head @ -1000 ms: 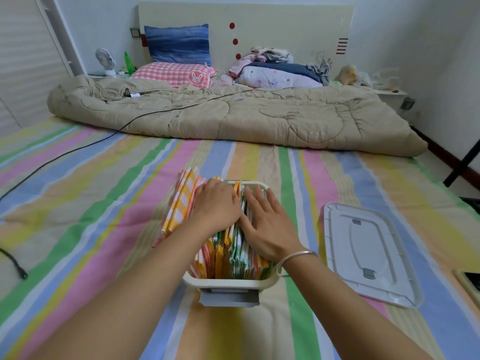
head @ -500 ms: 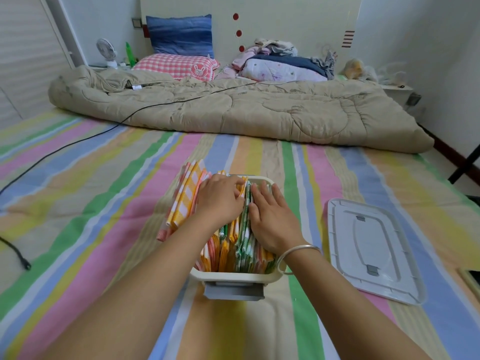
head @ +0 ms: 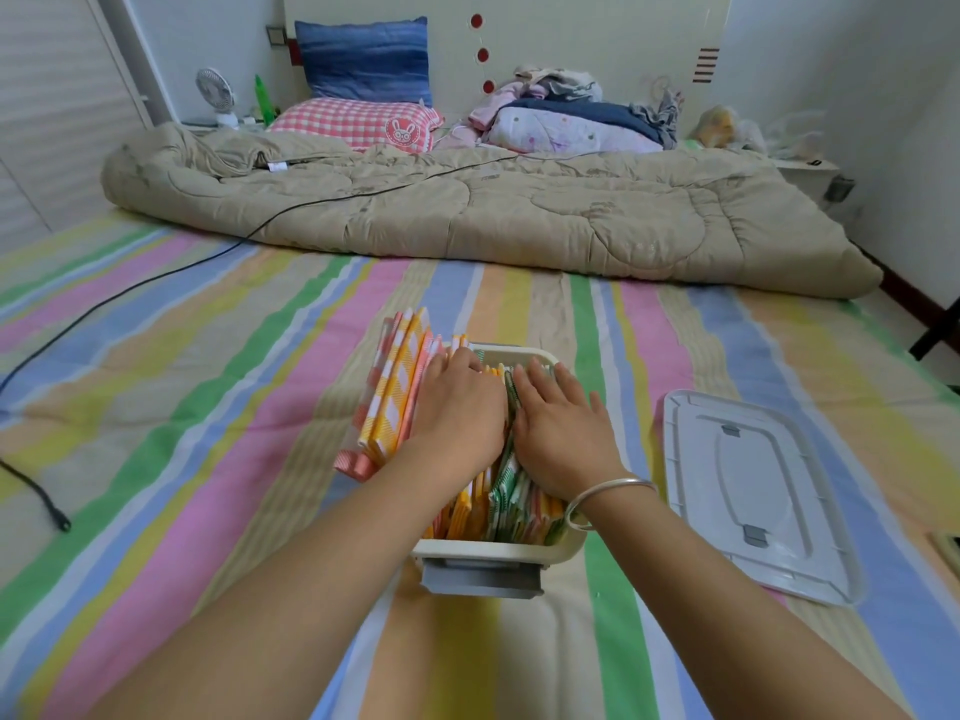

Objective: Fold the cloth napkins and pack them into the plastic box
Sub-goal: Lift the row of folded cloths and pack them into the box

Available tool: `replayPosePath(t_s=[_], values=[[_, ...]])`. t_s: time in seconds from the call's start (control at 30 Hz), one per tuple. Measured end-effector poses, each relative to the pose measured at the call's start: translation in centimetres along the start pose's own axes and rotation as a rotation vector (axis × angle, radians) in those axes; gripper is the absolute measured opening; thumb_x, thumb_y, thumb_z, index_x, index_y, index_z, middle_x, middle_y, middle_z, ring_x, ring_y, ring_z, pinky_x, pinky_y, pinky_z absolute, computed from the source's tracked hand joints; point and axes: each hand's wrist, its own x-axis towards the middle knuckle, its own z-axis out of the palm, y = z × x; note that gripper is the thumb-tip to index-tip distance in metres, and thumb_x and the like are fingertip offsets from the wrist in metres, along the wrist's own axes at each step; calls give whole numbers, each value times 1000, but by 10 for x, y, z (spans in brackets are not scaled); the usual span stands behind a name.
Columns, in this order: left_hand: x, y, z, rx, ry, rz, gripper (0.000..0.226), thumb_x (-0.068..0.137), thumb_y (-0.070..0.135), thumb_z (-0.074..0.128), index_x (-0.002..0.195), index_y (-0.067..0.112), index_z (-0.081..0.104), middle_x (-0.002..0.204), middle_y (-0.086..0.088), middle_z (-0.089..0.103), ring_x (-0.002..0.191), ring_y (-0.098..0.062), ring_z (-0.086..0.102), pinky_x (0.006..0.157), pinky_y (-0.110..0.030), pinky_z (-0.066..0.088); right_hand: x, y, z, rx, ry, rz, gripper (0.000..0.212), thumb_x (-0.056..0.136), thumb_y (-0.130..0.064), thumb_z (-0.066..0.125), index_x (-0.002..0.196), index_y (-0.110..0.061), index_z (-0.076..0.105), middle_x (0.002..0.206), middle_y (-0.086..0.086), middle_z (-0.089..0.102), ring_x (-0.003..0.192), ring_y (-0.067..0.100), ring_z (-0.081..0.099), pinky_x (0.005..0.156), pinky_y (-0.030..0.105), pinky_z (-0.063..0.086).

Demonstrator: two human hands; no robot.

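Observation:
A white plastic box [head: 488, 550] stands on the striped bed sheet, packed with folded checked napkins [head: 498, 506] standing on edge, in yellow, orange, pink and green. A bunch of yellow and pink napkins [head: 395, 402] leans out over the box's left side. My left hand [head: 457, 413] lies on the left part of the stack, its fingers curled down between the napkins at the far end. My right hand [head: 561, 433] rests flat on the green napkins, fingers spread and reaching the far rim. The two hands lie side by side, almost touching.
The box's grey lid [head: 753, 491] lies upside down on the sheet to the right. A rolled beige quilt [head: 519, 210] crosses the bed farther back, with pillows behind it. A black cable [head: 156, 283] runs across the left side, its plug [head: 52, 511] near the left edge.
Both hands have slid a little toward the far end of the box. My left fingers have curled deeper into the napkins, and the right fingertips now reach the far rim.

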Motion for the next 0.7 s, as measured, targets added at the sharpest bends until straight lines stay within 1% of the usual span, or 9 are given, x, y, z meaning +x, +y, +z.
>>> replayPosePath(t_s=[0.1,0.17,0.27,0.33,0.37,0.43,0.5,0.6,0.7], values=[[0,-5,-5,-42,-104,34,19,95,23,54,88,20,72,121,-2,63,141,-20,29,121,-41,15,0,-2,3,2,1,0,54,105,-35,18,157,-24,7,164,-4,0,150,20,-6,120,50,10],[-5,-12,-15,-211,-168,51,26,98,21,50,84,19,71,121,-3,66,143,-19,30,120,-43,20,-1,-1,3,42,-17,1,56,104,-37,17,157,-23,4,164,-4,-2,150,20,-9,121,48,9],[-11,-25,-38,-427,18,47,36,98,7,46,124,19,67,136,-3,58,134,-22,45,109,-43,40,-1,-3,-7,112,-50,5,58,104,-37,18,156,-19,2,164,1,-4,150,23,-10,122,45,4],[-9,-35,-51,-300,196,34,48,96,3,47,140,20,55,147,0,50,141,-21,38,115,-42,33,-3,-14,-17,167,-24,15,58,103,-36,18,157,-20,1,164,3,-3,150,27,-6,122,45,2],[-6,-40,-54,-180,192,34,50,98,8,45,146,20,47,154,0,42,148,-19,27,121,-41,23,-5,-21,-19,179,-10,3,58,103,-37,18,156,-23,0,164,3,-4,150,28,-6,122,46,0],[-2,-46,-49,7,15,1,52,106,25,33,157,21,24,166,0,18,154,-18,3,124,-42,4,-9,-36,-15,140,-15,-62,58,103,-38,17,156,-25,-3,163,-1,-10,150,27,-10,121,49,-6],[0,-48,-37,104,-165,-58,55,108,36,20,160,23,10,168,0,1,153,-22,-12,123,-48,-1,-12,-45,-4,81,-33,-103,58,103,-39,13,156,-23,-4,163,-4,-12,149,22,-15,119,52,-10],[-1,-54,-20,124,-227,-87,58,107,43,14,160,24,0,167,2,-11,151,-24,-21,122,-54,-4,-7,-45,5,-36,-33,-111,58,102,-38,13,156,-22,-3,163,-6,-12,149,21,-17,118,55,-10],[-1,-55,-12,133,-223,-82,60,107,44,13,160,23,-3,167,5,-11,151,-22,-22,121,-56,-3,-5,-49,9,-90,-50,-134,57,102,-38,14,157,-23,4,163,-6,-10,149,24,-16,117,56,-11]])
